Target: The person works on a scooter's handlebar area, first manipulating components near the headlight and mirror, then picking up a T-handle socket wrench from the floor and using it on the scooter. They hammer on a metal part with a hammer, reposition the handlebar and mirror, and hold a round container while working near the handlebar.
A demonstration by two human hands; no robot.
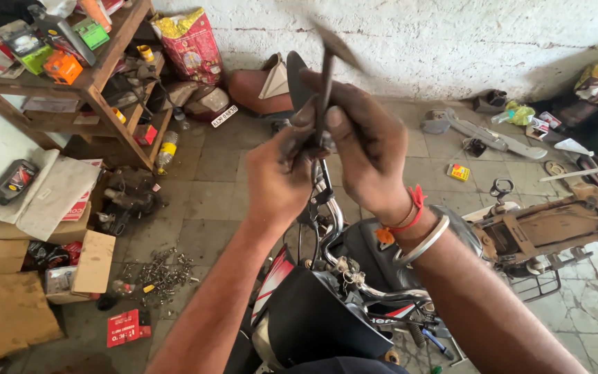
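Both hands are raised over the front of a motorcycle (327, 312), well above its handlebar. The left hand (276, 181) is closed narrow around the lower end of a thin dark metal rod (324, 83), which stands nearly upright between the two hands. The right hand (367, 149) grips the same rod just above, thumb and fingers pinched tight on it; the rod's upper tip is blurred. A red thread and a metal bangle (420, 242) sit on the right wrist. On the floor to the left lie a scatter of small bolts (164, 271), cardboard boxes (8, 312) and a wooden shelf (98, 76) crowded with parts. To the right rests a rusty metal frame part (555, 228). A whitewashed wall (417, 34) stands at the far side
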